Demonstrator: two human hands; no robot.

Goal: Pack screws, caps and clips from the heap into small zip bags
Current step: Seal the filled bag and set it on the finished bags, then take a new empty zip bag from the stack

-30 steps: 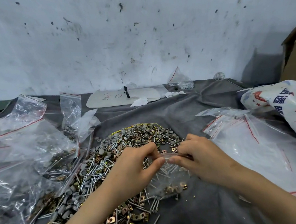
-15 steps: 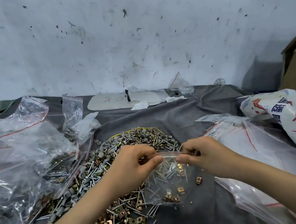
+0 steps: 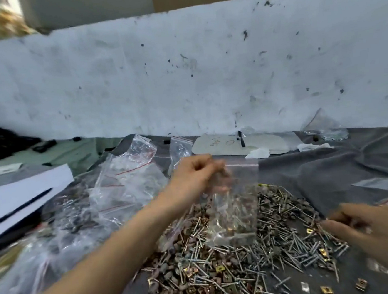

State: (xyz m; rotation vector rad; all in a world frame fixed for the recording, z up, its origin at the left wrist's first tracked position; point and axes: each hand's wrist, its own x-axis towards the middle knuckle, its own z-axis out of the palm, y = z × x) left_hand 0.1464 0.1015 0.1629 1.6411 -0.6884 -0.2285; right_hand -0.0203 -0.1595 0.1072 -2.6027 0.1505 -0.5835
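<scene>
one bag (image 3: 233, 216) lifted higher, left hand (image 3: 192, 176) only

The grey cloth-covered counter (image 3: 332, 171) carries a heap of screws, caps and clips (image 3: 246, 260) spread over its near middle. Crumpled clear zip bags (image 3: 125, 184) are piled at the left, some with hardware inside, beside a white sheet (image 3: 27, 193) further left. At the far edge lie a pale card (image 3: 226, 145) and tissue scraps (image 3: 257, 153).

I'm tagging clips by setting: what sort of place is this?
Probably a small workshop packing bench: a heap of screws and clips on grey cloth, loose zip bags, a scuffed white wall.
</scene>
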